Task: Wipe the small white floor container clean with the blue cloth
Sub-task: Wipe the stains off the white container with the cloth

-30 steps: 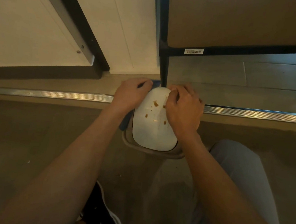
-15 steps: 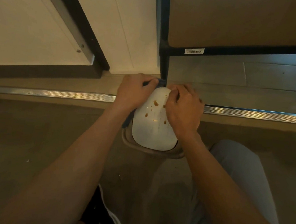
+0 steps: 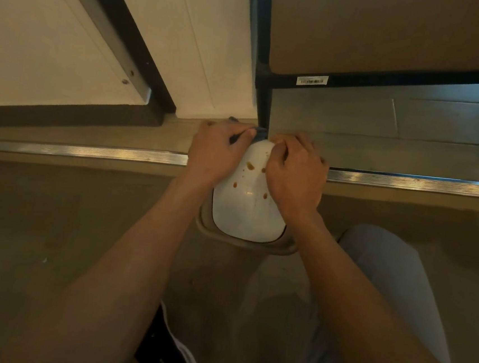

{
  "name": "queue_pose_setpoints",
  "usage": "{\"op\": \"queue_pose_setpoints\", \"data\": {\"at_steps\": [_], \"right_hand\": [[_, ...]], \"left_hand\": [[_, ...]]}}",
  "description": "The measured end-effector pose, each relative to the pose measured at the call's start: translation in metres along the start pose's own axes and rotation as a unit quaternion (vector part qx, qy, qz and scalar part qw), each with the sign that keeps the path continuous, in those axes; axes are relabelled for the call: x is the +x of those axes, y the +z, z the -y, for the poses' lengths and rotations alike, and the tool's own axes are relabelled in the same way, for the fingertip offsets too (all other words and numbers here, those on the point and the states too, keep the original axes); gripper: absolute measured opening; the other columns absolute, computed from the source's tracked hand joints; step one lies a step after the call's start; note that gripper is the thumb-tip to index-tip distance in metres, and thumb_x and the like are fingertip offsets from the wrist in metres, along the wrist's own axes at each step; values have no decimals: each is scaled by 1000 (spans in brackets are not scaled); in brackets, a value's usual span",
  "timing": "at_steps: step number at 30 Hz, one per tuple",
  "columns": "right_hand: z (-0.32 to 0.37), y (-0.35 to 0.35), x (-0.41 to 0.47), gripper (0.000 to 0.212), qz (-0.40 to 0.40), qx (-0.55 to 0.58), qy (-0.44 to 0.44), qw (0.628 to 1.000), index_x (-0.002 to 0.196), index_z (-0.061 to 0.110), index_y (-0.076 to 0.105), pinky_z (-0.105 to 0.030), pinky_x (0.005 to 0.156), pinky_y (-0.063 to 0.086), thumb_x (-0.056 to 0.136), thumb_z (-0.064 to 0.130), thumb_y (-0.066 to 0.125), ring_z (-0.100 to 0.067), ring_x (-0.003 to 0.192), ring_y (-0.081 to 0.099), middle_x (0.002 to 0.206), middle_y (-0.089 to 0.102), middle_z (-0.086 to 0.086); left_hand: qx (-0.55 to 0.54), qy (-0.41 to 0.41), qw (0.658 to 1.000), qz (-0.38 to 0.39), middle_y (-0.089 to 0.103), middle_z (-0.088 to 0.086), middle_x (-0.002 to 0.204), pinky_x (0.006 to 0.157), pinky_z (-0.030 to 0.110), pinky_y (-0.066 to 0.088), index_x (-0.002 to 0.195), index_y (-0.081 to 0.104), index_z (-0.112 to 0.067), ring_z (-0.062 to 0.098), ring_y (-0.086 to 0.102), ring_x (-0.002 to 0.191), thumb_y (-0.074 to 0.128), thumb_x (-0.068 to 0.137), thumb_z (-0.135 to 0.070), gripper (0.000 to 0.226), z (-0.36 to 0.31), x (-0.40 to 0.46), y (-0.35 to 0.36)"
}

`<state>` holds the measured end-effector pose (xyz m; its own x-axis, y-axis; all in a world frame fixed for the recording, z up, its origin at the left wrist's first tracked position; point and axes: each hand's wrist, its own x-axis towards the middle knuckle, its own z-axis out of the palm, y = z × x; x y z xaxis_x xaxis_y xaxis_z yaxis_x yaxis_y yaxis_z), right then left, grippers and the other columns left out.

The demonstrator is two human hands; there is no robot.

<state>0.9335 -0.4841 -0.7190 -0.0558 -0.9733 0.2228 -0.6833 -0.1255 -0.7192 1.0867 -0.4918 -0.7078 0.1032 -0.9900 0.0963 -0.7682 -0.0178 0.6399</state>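
A small white container (image 3: 245, 211) with a beige rim stands on the floor at the centre. Brown spots dot its white top. My left hand (image 3: 216, 152) grips the blue cloth (image 3: 259, 133) at the container's far left edge; only a small dark blue bit of cloth shows beyond my fingers. My right hand (image 3: 294, 172) rests with curled fingers on the container's right side, holding it. Most of the cloth is hidden under my left hand.
A black table leg (image 3: 264, 104) stands right behind the container, under a brown tabletop (image 3: 393, 29). A metal floor strip (image 3: 74, 149) runs across behind my hands. White wall panels (image 3: 187, 44) lie at the back left. My black shoe (image 3: 166, 347) and grey trouser leg (image 3: 383, 283) are below.
My left hand has slid further toward the container's far edge with the cloth, which no longer shows at the container's left side. My right hand has stayed in place.
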Motion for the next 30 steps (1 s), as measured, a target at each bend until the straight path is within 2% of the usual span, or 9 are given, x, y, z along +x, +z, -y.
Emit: {"op": "queue_pose_setpoints", "data": {"at_steps": [3, 5, 7, 11, 15, 19, 22, 26, 30], "right_hand": [[-3, 1, 0, 26, -2, -13, -9, 1000, 104, 17, 69, -42, 92, 42, 98, 23, 44, -18, 98, 60, 107, 66, -2], [-4, 2, 0, 27, 4, -10, -10, 1000, 105, 20, 68, -42, 92, 42, 97, 25, 43, -17, 97, 59, 107, 66, -1], [-4, 3, 0, 30, 7, -3, -8, 1000, 106, 22, 68, -42, 91, 43, 96, 28, 40, -16, 95, 59, 106, 66, 0], [-1, 2, 0, 29, 6, -3, -2, 1000, 106, 21, 69, -43, 92, 42, 97, 26, 42, -16, 96, 58, 107, 65, 1], [0, 1, 1, 28, 1, -6, 4, 1000, 104, 19, 70, -44, 92, 43, 97, 23, 43, -17, 95, 58, 107, 66, 0], [-3, 2, 1, 29, 0, 0, 0, 1000, 104, 19, 69, -46, 91, 45, 96, 24, 42, -18, 94, 59, 106, 66, -1], [-3, 4, 1, 29, -1, 0, -2, 1000, 103, 20, 70, -45, 90, 44, 96, 24, 42, -18, 92, 59, 105, 66, 0], [-3, 5, 3, 29, -14, -12, 0, 1000, 101, 21, 70, -38, 85, 41, 94, 24, 42, -17, 92, 58, 104, 66, 1], [-3, 4, 5, 29, -15, -12, 11, 1000, 100, 20, 70, -42, 88, 46, 95, 25, 42, -16, 92, 60, 104, 67, 1]], "left_hand": [[68, 90, 992, -50, 68, -9, 127, 104, 37, 33, 126, 68, -32, 20, 48, 126, 50, 102, -43, 32, 4, -27, 9], [50, 136, 985, -89, 62, -13, 134, 105, 36, 33, 129, 66, -33, 8, 41, 131, 52, 102, -42, 32, 15, -45, 3], [15, 101, 992, -72, 59, -15, 135, 106, 35, 34, 129, 64, -37, 1, 41, 128, 49, 103, -46, 32, 29, -42, -4], [-5, -35, 999, 21, 70, -9, 108, 102, 46, 47, 107, 70, -40, 18, 61, 105, 39, 101, -60, 37, 19, 0, -5], [107, 27, 993, 31, 70, -8, 111, 97, 44, 39, 111, 72, -38, 22, 53, 110, 39, 102, -52, 37, -5, 8, 6], [69, 141, 987, -41, 63, -13, 135, 107, 36, 33, 131, 63, -38, 15, 50, 127, 45, 103, -49, 35, 21, -30, -2], [-7, 87, 996, -16, 57, -18, 136, 106, 25, 28, 130, 58, -47, 8, 46, 125, 47, 103, -48, 29, 35, -32, -12], [-29, 19, 999, 16, 68, -16, 102, 102, 50, 45, 108, 69, -47, 16, 62, 104, 44, 99, -56, 28, 18, 5, -5], [81, 66, 994, -24, 66, -15, 124, 103, 45, 36, 120, 67, -44, 23, 54, 120, 38, 100, -59, 39, 10, -11, 12]]}}
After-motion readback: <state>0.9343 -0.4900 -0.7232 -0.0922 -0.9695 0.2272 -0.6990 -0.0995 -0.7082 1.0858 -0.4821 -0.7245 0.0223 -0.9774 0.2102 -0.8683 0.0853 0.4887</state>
